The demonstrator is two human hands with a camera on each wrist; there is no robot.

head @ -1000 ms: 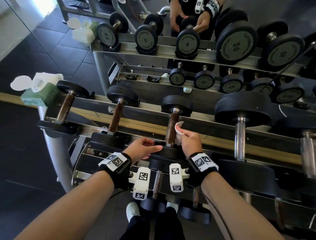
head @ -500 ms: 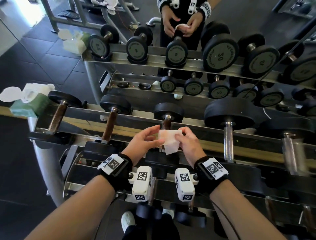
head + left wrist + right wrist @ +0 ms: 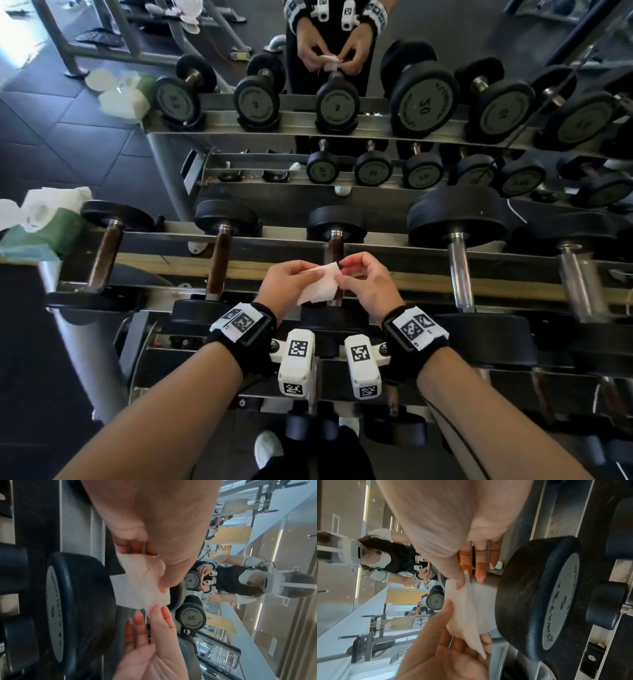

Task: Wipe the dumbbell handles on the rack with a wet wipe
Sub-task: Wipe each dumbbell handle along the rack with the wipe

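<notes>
Both hands hold a white wet wipe point(image 3: 320, 286) just above the third dumbbell's brown handle point(image 3: 335, 248) on the rack's top rail point(image 3: 411, 284). My left hand point(image 3: 306, 274) pinches the wipe's left side between thumb and fingers. My right hand point(image 3: 342, 270) pinches its upper right corner. In the left wrist view the wipe point(image 3: 137, 588) hangs partly folded under the left thumb, over the dumbbell's black head point(image 3: 77, 601). In the right wrist view the right thumb presses the wipe point(image 3: 464, 608) beside that head point(image 3: 539, 595).
A green wipe pack point(image 3: 41, 229) sits at the rack's left end. Two more brown-handled dumbbells point(image 3: 219, 263) lie to the left, chrome-handled ones point(image 3: 459, 274) to the right. A mirror behind the rack reflects the dumbbells and a person point(image 3: 334, 34). Lower tiers hold more dumbbells.
The right hand has lifted the wipe off the third handle. The left hand left the dumbbell's near head and took hold of the wipe, which both hands now fold.
</notes>
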